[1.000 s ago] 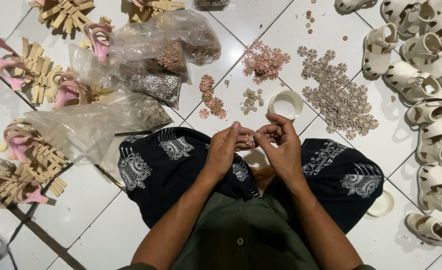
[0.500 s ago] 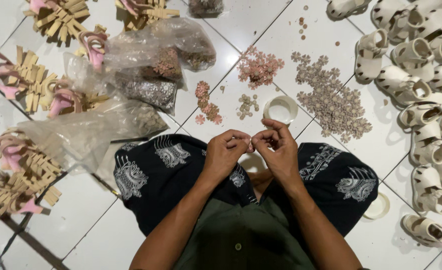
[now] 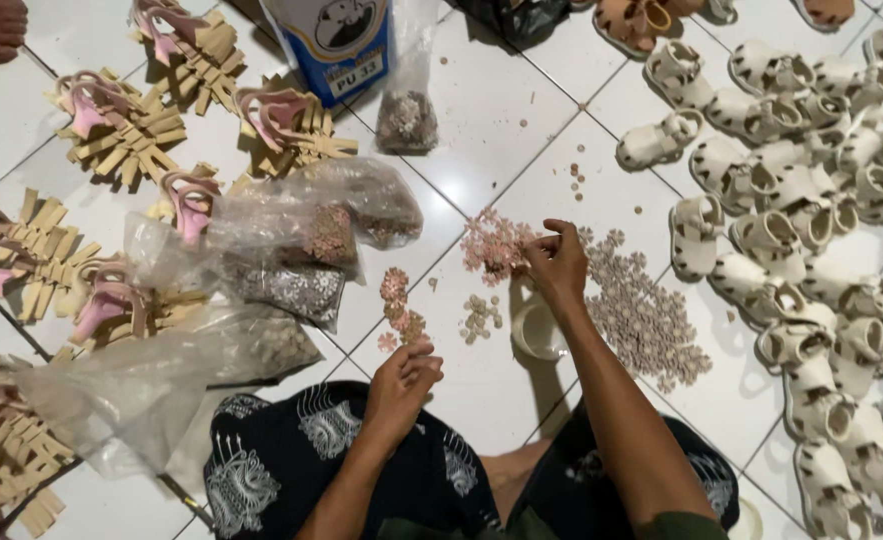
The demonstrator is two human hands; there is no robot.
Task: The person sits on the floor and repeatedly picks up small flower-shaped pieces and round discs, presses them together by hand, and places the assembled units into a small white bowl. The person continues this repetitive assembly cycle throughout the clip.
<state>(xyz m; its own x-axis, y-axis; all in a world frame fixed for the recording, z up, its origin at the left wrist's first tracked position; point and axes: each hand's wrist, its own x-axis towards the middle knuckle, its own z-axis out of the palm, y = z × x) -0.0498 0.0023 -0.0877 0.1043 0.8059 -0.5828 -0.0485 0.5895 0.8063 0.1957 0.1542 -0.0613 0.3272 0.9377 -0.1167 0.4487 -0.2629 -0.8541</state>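
1. While sitting on the white tiled floor, the person is reaching the right hand far forward, fingers pinched together at the near right edge of a pile of pink flower pieces; whether a piece is already gripped, I cannot tell.
2. Left hand is hovering near the lap, fingers curled loosely with tips bunched; something small may be pinched there, too small to tell.
3. A small cluster of darker pink flower pieces is lying just beyond the left hand, with a few pale beige pieces to its right.
4. A white round cup is sitting on the floor, partly under the right forearm.
5. A wide spread of beige flower pieces is lying right of the right hand, touching the wrist area in view.
6. Cream sandals are crowding the right side, from far to near.
7. Clear plastic bags holding more small pieces are lying left of the pink piles, one long bag nearer the left knee.
8. Tan woven soles with pink straps are lying in groups on the far left.
9. A blue and white container is standing at the far edge, a small clear bag of dark bits just right of it.
10. Black patterned cloth is covering the lap.
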